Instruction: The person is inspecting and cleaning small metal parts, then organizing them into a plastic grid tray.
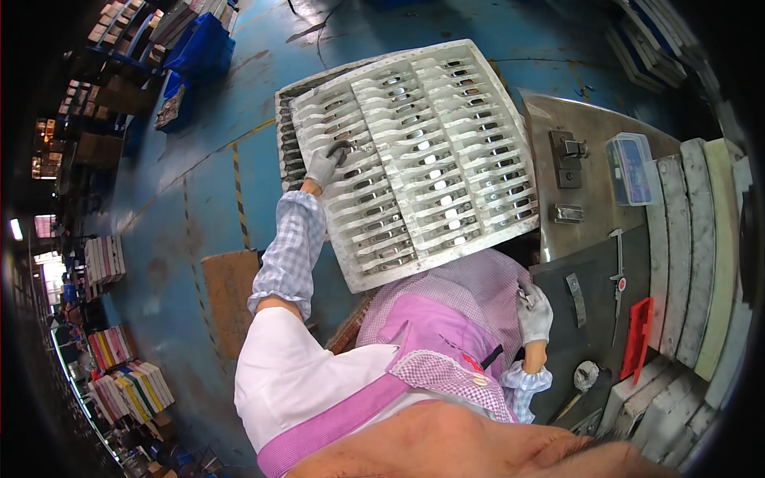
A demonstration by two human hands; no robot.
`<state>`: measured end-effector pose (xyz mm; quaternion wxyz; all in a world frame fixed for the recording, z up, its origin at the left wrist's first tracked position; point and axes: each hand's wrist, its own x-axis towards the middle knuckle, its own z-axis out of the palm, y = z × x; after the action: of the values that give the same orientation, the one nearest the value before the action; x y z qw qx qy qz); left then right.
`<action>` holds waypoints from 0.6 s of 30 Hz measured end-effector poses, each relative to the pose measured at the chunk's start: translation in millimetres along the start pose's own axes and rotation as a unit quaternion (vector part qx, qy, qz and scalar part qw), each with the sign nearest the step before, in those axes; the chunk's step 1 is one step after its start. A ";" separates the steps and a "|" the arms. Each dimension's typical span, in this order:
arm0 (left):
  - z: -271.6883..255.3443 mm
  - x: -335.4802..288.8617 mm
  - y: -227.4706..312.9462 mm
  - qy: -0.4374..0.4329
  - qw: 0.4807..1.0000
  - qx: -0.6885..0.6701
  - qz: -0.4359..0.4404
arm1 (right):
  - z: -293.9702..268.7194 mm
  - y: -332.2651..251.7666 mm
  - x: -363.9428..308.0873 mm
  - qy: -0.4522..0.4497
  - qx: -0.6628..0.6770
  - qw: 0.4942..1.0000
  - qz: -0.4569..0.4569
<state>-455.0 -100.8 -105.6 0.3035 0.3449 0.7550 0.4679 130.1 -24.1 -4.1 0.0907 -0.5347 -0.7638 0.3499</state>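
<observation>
The left hand (323, 164), in a pale glove with darkened fingertips, is at the left column of a white slotted tray (443, 257), left of the frame's centre. Its fingers are bent over a slot; whether they pinch a part or merely touch it cannot be determined. The right hand (535, 315), also gloved, is below the tray's lower right corner, beside the edge of the checked apron (454, 288). Its fingers are curled; whether anything is gripped cannot be determined.

The tray occupies the upper centre, slightly tilted in the frame. Three columns of slots hold small metal parts (431, 159), some bright, others darker. A second tray (284, 142) shows beneath its left edge.

Right of the tray, a metal fixture (566, 162) and a small metal block (568, 213) stand apart on the bench, with a clear plastic box (631, 170) near the fixture. Lower, a dark mat (594, 259) carries a curved metal strip (575, 299) and a caliper (618, 284); a red holder (637, 341) lies near the caliper. Pale slabs (671, 247) stand side by side at far right.
</observation>
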 end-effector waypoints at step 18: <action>10.8 46.2 46.5 -0.101 0.783 0.613 -0.044 | -5.4 22.3 -22.1 -0.024 0.744 0.667 0.003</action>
<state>-462.2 -43.2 -73.4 0.1231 0.4696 0.8622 -0.1446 158.8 -37.2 -9.0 0.4395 -0.2834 -0.2498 0.8149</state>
